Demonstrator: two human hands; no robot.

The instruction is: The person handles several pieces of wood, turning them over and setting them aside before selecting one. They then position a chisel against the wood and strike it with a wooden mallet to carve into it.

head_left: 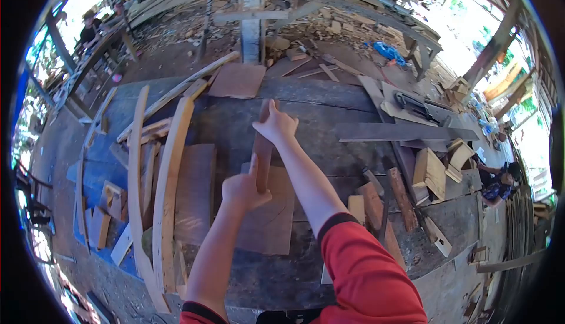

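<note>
A dark brown wooden strip [262,153] lies lengthwise in front of me, over the dark tabletop. My left hand [242,193] is closed round its near end, with one finger stretched along the wood. Farther up, my right hand [278,125] grips the strip near its far end, a finger reaching toward the tip. Partly under the left hand and the strip is a flat brown panel [268,227]. Another brown panel [195,191] lies to the left of it.
Long curved pale timbers [172,188] lie along the left side. At the right are a saw blade [406,132], wooden blocks [429,174], a hammer [372,181] and a dark hand tool [415,106]. A brown square board [237,81] sits at the far edge; people are in the background.
</note>
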